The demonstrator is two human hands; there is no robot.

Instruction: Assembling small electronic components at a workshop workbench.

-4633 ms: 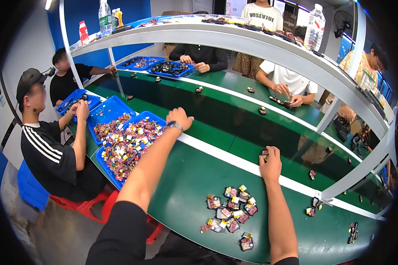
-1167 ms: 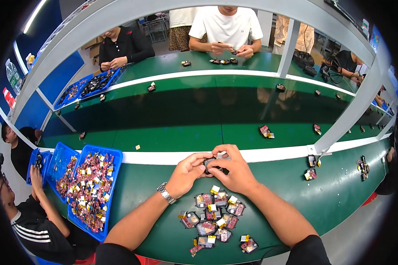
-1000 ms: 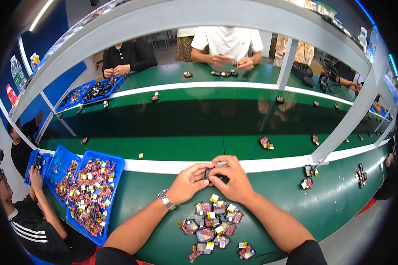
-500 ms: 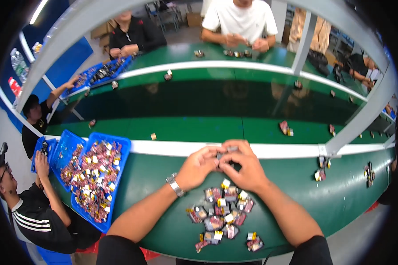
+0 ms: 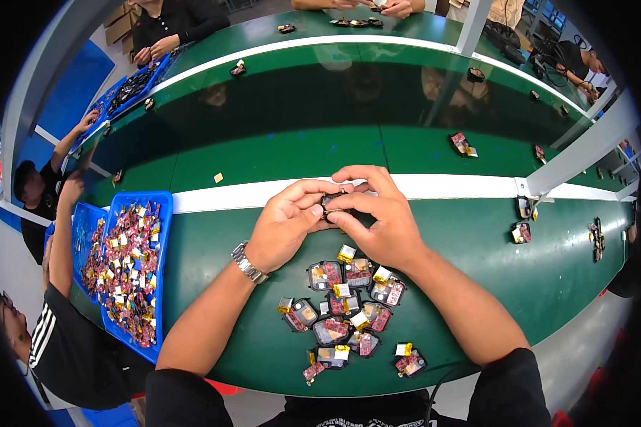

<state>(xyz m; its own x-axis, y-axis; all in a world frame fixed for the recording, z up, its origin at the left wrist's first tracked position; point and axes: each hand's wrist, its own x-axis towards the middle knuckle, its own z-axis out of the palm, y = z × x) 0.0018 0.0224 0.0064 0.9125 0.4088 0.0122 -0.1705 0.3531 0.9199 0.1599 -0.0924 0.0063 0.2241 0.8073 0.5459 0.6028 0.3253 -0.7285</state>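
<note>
Above the green table, my left hand (image 5: 281, 224) and my right hand (image 5: 381, 220) are closed together round a small black plastic casing (image 5: 327, 202). The fingers of both hands cover much of it. Between my forearms lies a cluster of opened black casings (image 5: 331, 331) with red circuit boards and small silver-and-yellow battery cells. One more casing (image 5: 409, 361) sits apart from the cluster, at its lower right.
At left, a blue tray (image 5: 165, 235) is heaped with red boards and cells, beside a co-worker's sleeve (image 5: 64, 338). A white rail (image 5: 449, 186) separates my table from a green belt (image 5: 263, 153) carrying scattered parts. A metal post (image 5: 584, 153) rises at right. Other people sit opposite.
The view has tilted downward, so the table parts appear differently placed. My hands still grip the casing, its dark body now showing more. The co-worker at left has stretched an arm toward the belt.
</note>
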